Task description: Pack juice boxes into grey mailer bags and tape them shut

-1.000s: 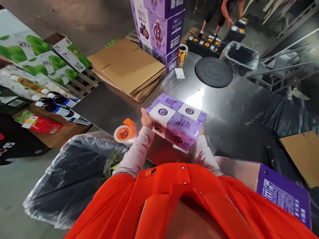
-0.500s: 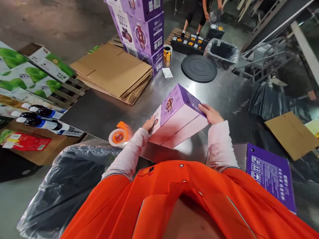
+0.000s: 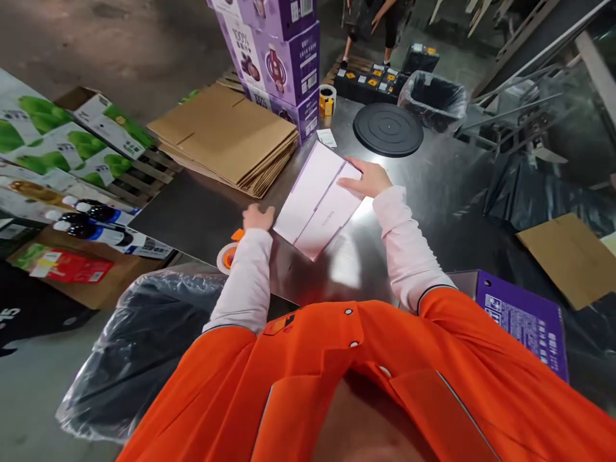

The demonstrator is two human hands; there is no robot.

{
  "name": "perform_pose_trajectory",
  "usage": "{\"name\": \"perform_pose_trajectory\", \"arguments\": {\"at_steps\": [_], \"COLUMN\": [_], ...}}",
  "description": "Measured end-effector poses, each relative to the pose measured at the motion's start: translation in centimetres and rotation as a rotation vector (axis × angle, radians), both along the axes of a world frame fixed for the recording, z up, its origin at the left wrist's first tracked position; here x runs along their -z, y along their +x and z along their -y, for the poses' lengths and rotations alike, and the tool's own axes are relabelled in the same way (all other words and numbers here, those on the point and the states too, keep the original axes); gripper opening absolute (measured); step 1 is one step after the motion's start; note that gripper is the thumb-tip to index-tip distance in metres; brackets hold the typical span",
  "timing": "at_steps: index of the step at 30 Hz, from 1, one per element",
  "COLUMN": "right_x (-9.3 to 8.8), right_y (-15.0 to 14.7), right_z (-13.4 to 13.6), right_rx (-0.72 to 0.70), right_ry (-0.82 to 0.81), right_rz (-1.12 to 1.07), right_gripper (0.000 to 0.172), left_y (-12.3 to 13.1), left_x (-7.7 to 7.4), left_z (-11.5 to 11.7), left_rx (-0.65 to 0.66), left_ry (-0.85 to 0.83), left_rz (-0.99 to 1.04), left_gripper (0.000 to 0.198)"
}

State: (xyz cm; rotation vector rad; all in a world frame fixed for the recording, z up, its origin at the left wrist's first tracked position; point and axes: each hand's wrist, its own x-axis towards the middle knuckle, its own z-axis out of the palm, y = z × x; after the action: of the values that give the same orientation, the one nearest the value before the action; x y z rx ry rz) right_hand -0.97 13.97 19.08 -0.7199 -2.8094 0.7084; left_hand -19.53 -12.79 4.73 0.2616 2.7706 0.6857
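A juice carton (image 3: 320, 202) lies tilted across the metal table, its plain whitish face with a seam and a small printed code turned up toward me. My right hand (image 3: 368, 178) grips its upper right edge, thumb on the whitish face and fingers over the far side. Just off the carton's left corner, my left hand (image 3: 258, 218) is empty, with its fingers apart and pointing away from me. Below that hand sits an orange tape dispenser (image 3: 228, 256) with a roll of tape, partly hidden by my left sleeve.
Flattened cardboard (image 3: 226, 135) is stacked at the table's left, beside piled purple cartons (image 3: 294, 70). Farther back are a round black turntable (image 3: 387, 130), a tape roll (image 3: 328, 99) and a lined bin (image 3: 433, 99). Another lined bin (image 3: 144, 340) stands near my left. A person (image 3: 370, 25) stands beyond.
The carton has been turned so its whitish face points up, and it has moved away from me. My left hand has let go and shifted left; my right hand still holds the carton.
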Motion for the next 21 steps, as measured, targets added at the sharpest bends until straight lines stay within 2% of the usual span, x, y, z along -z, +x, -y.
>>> {"name": "perform_pose_trajectory", "arguments": {"at_steps": [2, 3, 6, 9, 11, 15, 17, 19, 21], "right_x": [0.1, 0.2, 0.7, 1.0, 1.3, 1.9, 1.9, 1.7, 1.4], "right_y": [-1.4, -1.9, -2.3, -1.9, -1.7, -2.0, -2.2, -2.2, -2.1], "right_z": [0.1, 0.1, 0.0, -0.1, -0.3, -0.8, -0.8, -0.6, -0.1], "right_rx": [-0.007, -0.018, -0.052, -0.049, -0.05, -0.073, -0.064, -0.038, -0.005], "right_ry": [0.045, 0.059, 0.074, 0.086, 0.095, 0.106, 0.109, 0.111, 0.114], "right_rz": [0.016, 0.015, -0.025, -0.034, -0.022, -0.037, -0.035, -0.025, -0.004], "right_gripper": [0.079, 0.08, 0.079, 0.079, 0.079, 0.082, 0.083, 0.081, 0.078], "left_y": [2.0, 3.3, 6.9, 8.1, 7.8, 7.2, 7.2, 7.3, 7.2], "left_x": [1.5, 2.4, 5.1, 6.1, 5.4, 2.1, 0.5, -0.8, -1.7], "left_z": [3.8, 5.5, 9.0, 10.0, 9.8, 7.7, 6.4, 5.6, 5.9], "left_rx": [-0.157, -0.192, -0.105, 0.014, 0.034, -0.039, 0.071, 0.257, 0.309], "left_ry": [-0.131, -0.206, -0.339, -0.332, -0.304, -0.29, -0.296, -0.284, -0.275], "left_rz": [-0.076, -0.074, 0.024, 0.013, -0.003, -0.113, -0.137, -0.124, -0.105], "left_gripper": [0.076, 0.081, 0.083, 0.072, 0.069, 0.067, 0.067, 0.066, 0.064]}}
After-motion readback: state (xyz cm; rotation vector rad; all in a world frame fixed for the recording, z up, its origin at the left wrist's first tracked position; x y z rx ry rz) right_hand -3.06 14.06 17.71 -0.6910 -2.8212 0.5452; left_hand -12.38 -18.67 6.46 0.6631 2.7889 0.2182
